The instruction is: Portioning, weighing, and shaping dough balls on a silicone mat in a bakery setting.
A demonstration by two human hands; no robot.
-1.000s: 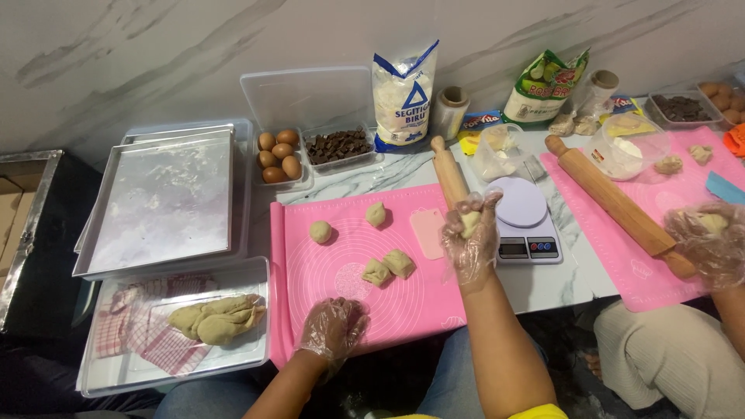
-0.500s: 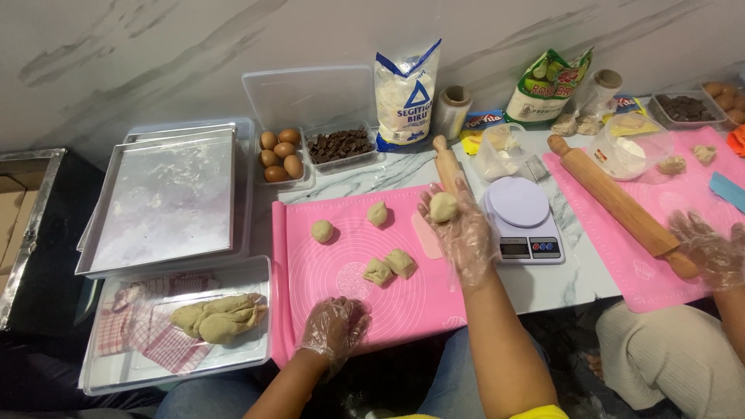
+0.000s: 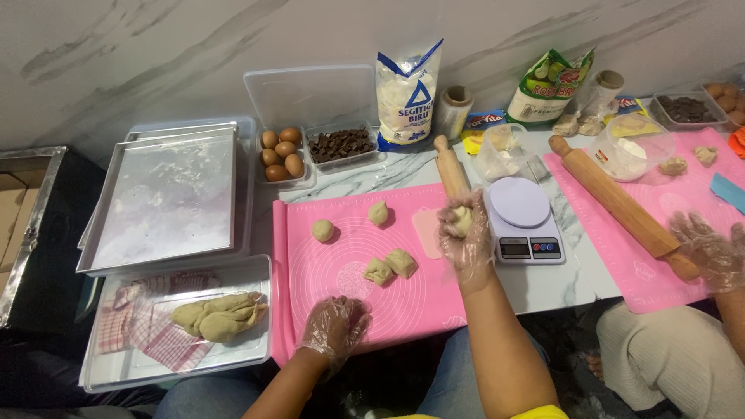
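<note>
Right hand [image 3: 466, 233] grips a dough ball [image 3: 462, 221] near the pink mat's [image 3: 403, 310] edge; left hand [image 3: 335, 326] rests loosely spread.

A pale marble-look wall [image 3: 155, 54] ran across the whole back of the scene, streaked with soft grey diagonal veins. Below it the tabletop [image 3: 578, 260] showed the same light, veined stone finish where it lay bare. At the far left the surface ended, and a metal-framed edge [image 3: 31, 225] stood beside a dark, shadowed gap [image 3: 54, 256]; a strip of brown, perhaps cardboard, showed at the very border. Light fell evenly and rather cool from above, with only faint shadows along the wall's foot. The floor under the front edge lay too dark to make out.
</note>
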